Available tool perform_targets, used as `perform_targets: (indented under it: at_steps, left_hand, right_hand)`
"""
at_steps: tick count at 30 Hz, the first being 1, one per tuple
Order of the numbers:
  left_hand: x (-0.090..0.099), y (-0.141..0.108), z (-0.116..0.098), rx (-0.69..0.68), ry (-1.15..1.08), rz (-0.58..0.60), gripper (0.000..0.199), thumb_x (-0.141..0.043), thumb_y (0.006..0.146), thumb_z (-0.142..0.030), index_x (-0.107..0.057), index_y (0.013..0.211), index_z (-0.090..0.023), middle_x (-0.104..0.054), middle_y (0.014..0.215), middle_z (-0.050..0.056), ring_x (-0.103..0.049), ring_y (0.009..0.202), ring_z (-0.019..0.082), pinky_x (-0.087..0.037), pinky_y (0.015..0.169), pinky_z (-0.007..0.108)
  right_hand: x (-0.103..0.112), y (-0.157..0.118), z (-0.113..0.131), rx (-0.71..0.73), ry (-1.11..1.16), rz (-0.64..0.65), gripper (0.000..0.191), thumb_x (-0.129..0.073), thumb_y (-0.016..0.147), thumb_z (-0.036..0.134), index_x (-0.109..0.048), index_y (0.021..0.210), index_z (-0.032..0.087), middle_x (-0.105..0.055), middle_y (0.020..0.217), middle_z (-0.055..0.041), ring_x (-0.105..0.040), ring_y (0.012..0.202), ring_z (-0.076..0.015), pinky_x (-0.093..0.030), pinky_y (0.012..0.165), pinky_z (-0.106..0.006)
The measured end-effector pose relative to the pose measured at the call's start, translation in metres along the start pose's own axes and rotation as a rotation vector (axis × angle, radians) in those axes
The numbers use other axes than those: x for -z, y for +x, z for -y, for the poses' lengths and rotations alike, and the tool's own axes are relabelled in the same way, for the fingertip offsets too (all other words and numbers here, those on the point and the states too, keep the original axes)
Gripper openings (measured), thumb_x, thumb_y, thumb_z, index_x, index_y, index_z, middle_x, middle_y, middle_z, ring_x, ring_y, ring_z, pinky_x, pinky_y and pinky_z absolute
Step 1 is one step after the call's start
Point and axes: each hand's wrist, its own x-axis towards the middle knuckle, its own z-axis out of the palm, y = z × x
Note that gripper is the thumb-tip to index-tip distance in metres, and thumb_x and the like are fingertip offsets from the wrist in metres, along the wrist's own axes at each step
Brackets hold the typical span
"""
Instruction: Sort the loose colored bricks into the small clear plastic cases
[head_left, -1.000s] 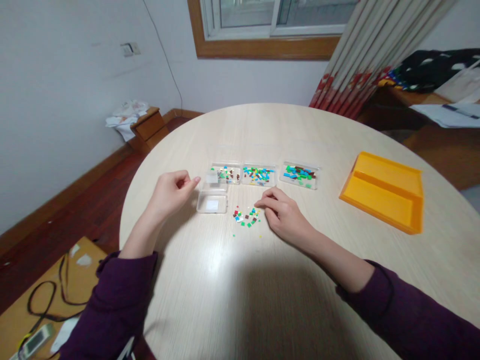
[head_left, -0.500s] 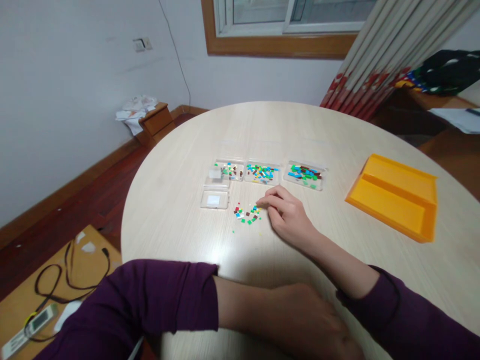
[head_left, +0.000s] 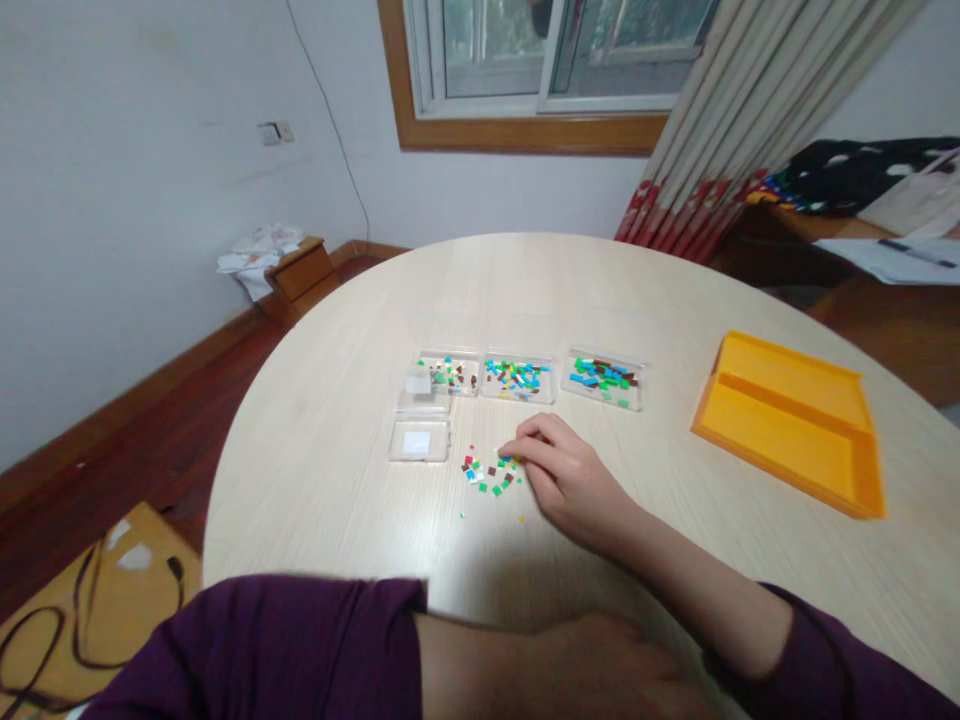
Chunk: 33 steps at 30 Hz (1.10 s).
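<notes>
My right hand (head_left: 574, 482) reaches in from the right over a loose scatter of small coloured tiles (head_left: 484, 488). Its index finger is stretched out, the tip down at the pile's upper right edge beside a blue tile. The thumb appears apart from that fingertip, and no piece shows in the hand. My left hand (head_left: 607, 655) lies across the bottom of the view, nearest to my body; its fingers are blurred and cut off. Behind the pile stand clear boxes of small pieces: a left box (head_left: 472, 388), a middle box (head_left: 551, 390) and a right box (head_left: 637, 400).
A small clear box (head_left: 442, 455) with a white label lies left of the pile. On the table's (head_left: 315, 480) right side sits a yellow tray (head_left: 787, 433) with a divider. A low wooden surface (head_left: 154, 570) with a black cord is at lower left.
The camera view has tilted up, so the table and everything on it sit lower in the picture. My right hand stays at the tiles; my left hand has slid further out of the bottom edge.
</notes>
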Motion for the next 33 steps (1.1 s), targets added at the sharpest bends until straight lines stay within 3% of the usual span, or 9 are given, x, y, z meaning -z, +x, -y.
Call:
perform_targets:
  at_steps: [4, 9, 14, 18, 22, 26, 29, 33]
  left_hand:
    - [-0.029, -0.002, 0.000, -0.037, -0.093, -0.172, 0.027, -0.056, 0.086, -0.026, -0.066, 0.062, -0.032, -0.065, 0.069, 0.001, -0.056, 0.058, 0.008, -0.031, 0.042, 0.026]
    - [-0.047, -0.001, 0.000, 0.134, -0.125, -0.311, 0.032, -0.056, 0.082, -0.033, -0.055, 0.053, -0.023, -0.050, 0.054, 0.001, -0.048, 0.051, 0.012, -0.034, 0.043, 0.027]
    - [-0.046, 0.003, 0.003, 0.100, -0.114, -0.276, 0.036, -0.049, 0.083, -0.033, -0.052, 0.048, -0.026, -0.047, 0.052, 0.004, -0.047, 0.050, 0.014, -0.037, 0.042, 0.030]
    - [-0.045, 0.002, 0.004, 0.123, -0.065, -0.317, 0.029, -0.056, 0.080, -0.031, -0.054, 0.052, -0.024, -0.045, 0.052, 0.002, -0.048, 0.051, 0.013, -0.036, 0.043, 0.028]
    - [-0.043, 0.001, 0.008, -0.021, -0.040, -0.238, 0.028, -0.059, 0.079, -0.031, -0.055, 0.051, -0.025, -0.040, 0.049, 0.002, -0.041, 0.046, 0.012, -0.027, 0.038, 0.028]
    - [-0.038, 0.002, 0.013, -0.068, -0.017, -0.384, 0.031, -0.056, 0.079, -0.025, -0.056, 0.048, -0.024, -0.034, 0.044, 0.001, -0.037, 0.042, 0.010, -0.024, 0.038, 0.025]
    - [-0.031, 0.003, 0.012, 0.014, 0.032, -0.475, 0.030, -0.061, 0.078, -0.024, -0.054, 0.049, -0.023, -0.037, 0.045, -0.001, -0.040, 0.044, 0.009, -0.029, 0.043, 0.023]
    - [-0.027, 0.003, 0.009, 0.102, 0.078, -0.438, 0.030, -0.072, 0.072, -0.029, -0.049, 0.054, -0.021, -0.041, 0.050, -0.006, -0.041, 0.050, 0.009, -0.033, 0.050, 0.022]
  right_hand:
    - [-0.001, -0.001, 0.000, -0.003, 0.013, 0.014, 0.030, -0.041, 0.082, 0.001, -0.066, 0.087, 0.017, -0.057, 0.084, -0.0075, -0.054, 0.080, -0.0179, -0.050, 0.070, -0.033]
    - [-0.002, -0.001, 0.002, -0.004, -0.022, 0.032, 0.030, -0.039, 0.082, 0.001, -0.064, 0.085, 0.017, -0.056, 0.083, -0.0067, -0.052, 0.080, -0.0171, -0.048, 0.070, -0.031]
    - [-0.003, -0.001, 0.002, -0.002, -0.039, 0.046, 0.028, -0.040, 0.081, 0.001, -0.064, 0.084, 0.016, -0.056, 0.083, -0.0069, -0.051, 0.080, -0.0174, -0.048, 0.071, -0.030]
    - [-0.003, -0.001, 0.001, -0.001, -0.032, 0.043, 0.028, -0.040, 0.082, 0.002, -0.064, 0.084, 0.015, -0.056, 0.084, -0.0079, -0.051, 0.080, -0.0178, -0.048, 0.071, -0.031]
    - [-0.002, 0.000, 0.001, 0.004, -0.033, 0.040, 0.028, -0.040, 0.081, 0.003, -0.064, 0.084, 0.015, -0.056, 0.084, -0.0076, -0.051, 0.080, -0.0173, -0.048, 0.071, -0.030]
    - [-0.002, 0.000, 0.002, 0.001, -0.032, 0.046, 0.028, -0.040, 0.081, 0.002, -0.064, 0.082, 0.015, -0.055, 0.083, -0.0074, -0.050, 0.079, -0.0173, -0.047, 0.070, -0.030]
    - [-0.002, 0.001, 0.002, 0.010, -0.032, 0.047, 0.026, -0.041, 0.081, 0.002, -0.064, 0.081, 0.015, -0.055, 0.081, -0.0070, -0.050, 0.079, -0.0171, -0.046, 0.070, -0.029]
    - [-0.003, 0.001, 0.002, 0.018, -0.042, 0.046, 0.026, -0.041, 0.080, 0.001, -0.063, 0.080, 0.014, -0.054, 0.081, -0.0066, -0.049, 0.078, -0.0166, -0.045, 0.069, -0.028]
